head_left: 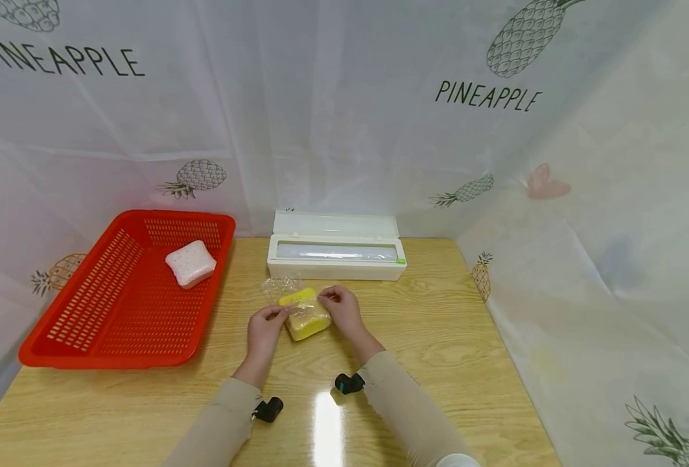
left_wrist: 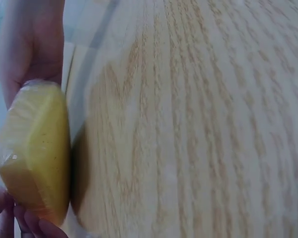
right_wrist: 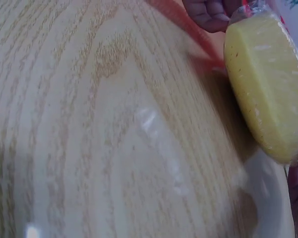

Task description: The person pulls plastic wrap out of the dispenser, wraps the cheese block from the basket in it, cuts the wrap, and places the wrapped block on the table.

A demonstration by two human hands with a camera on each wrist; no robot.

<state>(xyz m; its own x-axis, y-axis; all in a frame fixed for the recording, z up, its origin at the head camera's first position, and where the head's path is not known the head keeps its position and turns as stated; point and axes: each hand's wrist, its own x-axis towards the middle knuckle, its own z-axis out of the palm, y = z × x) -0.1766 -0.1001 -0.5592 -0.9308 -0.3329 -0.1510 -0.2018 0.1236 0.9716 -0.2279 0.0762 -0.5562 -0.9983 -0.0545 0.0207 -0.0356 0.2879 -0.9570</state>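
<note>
A yellow sponge (head_left: 309, 329) lies near the middle of the table, partly covered by clear cling film (head_left: 282, 286) that bunches up at its far left corner. My left hand (head_left: 264, 332) pinches the film at the sponge's left side, thumb and forefinger together. On the opposite side, my right hand (head_left: 345, 314) pinches film at the right edge. The left wrist view shows the sponge (left_wrist: 48, 148) with shiny film over its top and side. In the right wrist view, film also wraps the sponge (right_wrist: 260, 84), wrinkled near the left fingers (right_wrist: 208, 15).
Behind the sponge stands a white cling film dispenser (head_left: 335, 270), lid raised, with a film roll (head_left: 337, 252) inside and a green slider. A red plastic basket (head_left: 116, 360) on the left holds a whitish block (head_left: 191, 263). Pineapple-print curtains (head_left: 344, 117) border the table.
</note>
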